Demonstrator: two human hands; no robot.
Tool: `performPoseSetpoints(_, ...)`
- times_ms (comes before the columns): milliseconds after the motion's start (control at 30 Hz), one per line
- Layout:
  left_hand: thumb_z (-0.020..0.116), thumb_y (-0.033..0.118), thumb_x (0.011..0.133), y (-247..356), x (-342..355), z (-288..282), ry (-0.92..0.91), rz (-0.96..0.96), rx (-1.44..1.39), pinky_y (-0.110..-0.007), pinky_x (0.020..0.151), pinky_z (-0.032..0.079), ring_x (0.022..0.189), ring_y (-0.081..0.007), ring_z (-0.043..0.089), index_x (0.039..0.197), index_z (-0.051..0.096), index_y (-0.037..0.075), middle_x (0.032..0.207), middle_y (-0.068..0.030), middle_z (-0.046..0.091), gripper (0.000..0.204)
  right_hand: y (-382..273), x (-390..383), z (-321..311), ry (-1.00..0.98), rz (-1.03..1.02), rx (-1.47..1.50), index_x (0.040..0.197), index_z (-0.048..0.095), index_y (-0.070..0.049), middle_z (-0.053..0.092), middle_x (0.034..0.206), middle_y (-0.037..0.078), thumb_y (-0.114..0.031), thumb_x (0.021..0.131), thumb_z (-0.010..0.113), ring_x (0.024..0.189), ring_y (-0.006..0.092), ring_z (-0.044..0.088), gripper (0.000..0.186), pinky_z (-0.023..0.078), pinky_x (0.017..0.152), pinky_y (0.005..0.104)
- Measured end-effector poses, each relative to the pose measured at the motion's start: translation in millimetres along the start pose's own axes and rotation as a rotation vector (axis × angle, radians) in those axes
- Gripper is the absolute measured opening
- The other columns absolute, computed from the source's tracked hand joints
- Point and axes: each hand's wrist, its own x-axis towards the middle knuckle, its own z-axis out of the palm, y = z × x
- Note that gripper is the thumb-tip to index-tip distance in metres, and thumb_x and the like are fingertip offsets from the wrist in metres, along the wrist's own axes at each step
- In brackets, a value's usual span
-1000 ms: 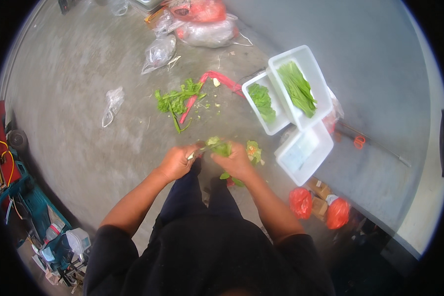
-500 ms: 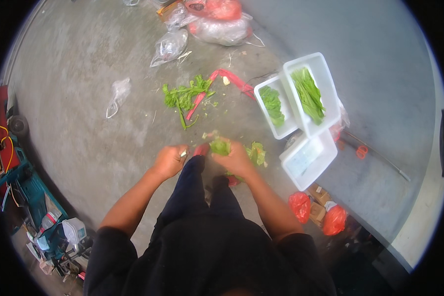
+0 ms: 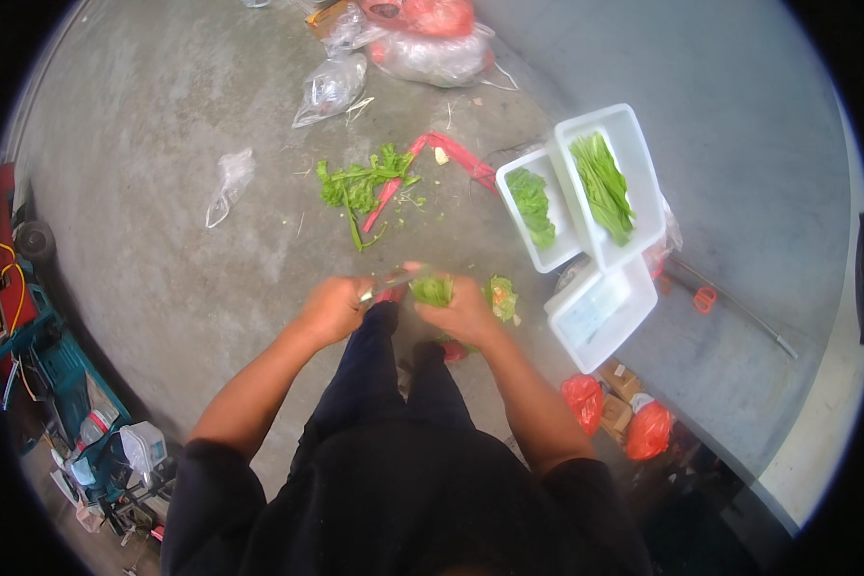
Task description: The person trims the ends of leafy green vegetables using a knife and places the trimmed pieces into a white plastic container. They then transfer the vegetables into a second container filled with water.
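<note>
My left hand (image 3: 334, 307) is closed round what looks like a knife (image 3: 390, 283), its thin blade blurred and pointing right. A piece of leafy green vegetable (image 3: 432, 291) is gripped in my right hand (image 3: 465, 307), its cut-looking end facing the blade. The blade's tip comes close to that vegetable; whether they touch cannot be made out. On the floor just right of my right hand lie loose green leaves (image 3: 500, 298). Farther ahead is a heap of leafy trimmings (image 3: 360, 184) beside a red plastic strip (image 3: 383, 205).
To the right stand white plastic tubs: the upper one (image 3: 657, 197) and the left one (image 3: 511, 213) hold green leaves, the lower one (image 3: 634, 322) a bluish sheet. Red bags (image 3: 649, 431) sit below them. Plastic bags (image 3: 432, 60) lie far ahead; tools and a teal crate (image 3: 67, 370) at left.
My left hand has moved slightly right and up, toward the vegetable, and the blade now shows between my hands. My right hand has barely shifted.
</note>
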Motion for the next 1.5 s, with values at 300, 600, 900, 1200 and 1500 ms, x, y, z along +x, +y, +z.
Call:
performPoseSetpoints(300, 0.056, 0.014, 0.083, 19, -12, -15, 0.059, -0.091, -0.168, -0.035, 0.055, 0.045, 0.055, -0.0241, 0.058, 0.086, 0.060, 0.004, 0.064, -0.0129, 0.059, 0.011, -10, -1, -7, -0.031, 0.075, 0.065, 0.126, 0.049, -0.011, 0.061, 0.087, 0.000, 0.000, 0.075, 0.057, 0.079, 0.0056, 0.053, 0.052, 0.044, 0.074, 0.0217)
performPoseSetpoints(600, 0.055, 0.015, 0.083, 29, 8, -14, -0.139, 0.032, -0.190, -0.042, 0.062, 0.044, 0.072, -0.0407, 0.054, 0.088, 0.060, 0.004, 0.076, -0.0213, 0.058, 0.013, -15, 2, -8, -0.109, 0.076, -0.076, 0.121, 0.053, -0.010, 0.060, 0.082, -0.002, -0.001, 0.072, 0.057, 0.068, 0.0063, 0.048, 0.050, 0.044, 0.067, 0.0233)
performPoseSetpoints(900, 0.053, 0.013, 0.081, -47, -16, -3, 0.011, -0.241, 0.131, -0.044, 0.064, 0.045, 0.074, -0.0411, 0.056, 0.090, 0.061, 0.005, 0.078, -0.0217, 0.059, 0.014, -9, 0, -7, -0.012, 0.064, 0.045, 0.118, 0.056, -0.010, 0.052, 0.072, -0.006, -0.003, 0.071, 0.059, 0.064, 0.0030, 0.045, 0.047, 0.040, 0.059, 0.0204)
performPoseSetpoints(1200, 0.056, 0.011, 0.084, 33, -7, 3, 0.136, -0.075, -0.382, -0.032, 0.054, 0.044, 0.056, -0.0192, 0.056, 0.088, 0.059, 0.004, 0.064, -0.0128, 0.057, 0.009, 4, 4, -11, 0.058, 0.047, 0.186, 0.108, 0.060, -0.004, 0.061, 0.089, 0.001, -0.002, 0.073, 0.062, 0.080, 0.0071, 0.054, 0.036, 0.045, 0.072, 0.0232)
performPoseSetpoints(1500, 0.055, 0.008, 0.081, 24, -2, 12, 0.142, -0.040, -0.153, -0.038, 0.059, 0.046, 0.070, -0.0360, 0.059, 0.091, 0.060, 0.006, 0.077, -0.0193, 0.059, 0.011, -1, 2, 2, 0.098, 0.034, 0.247, 0.108, 0.061, -0.005, 0.061, 0.085, -0.001, -0.001, 0.071, 0.063, 0.076, 0.0063, 0.054, 0.037, 0.045, 0.070, 0.0229)
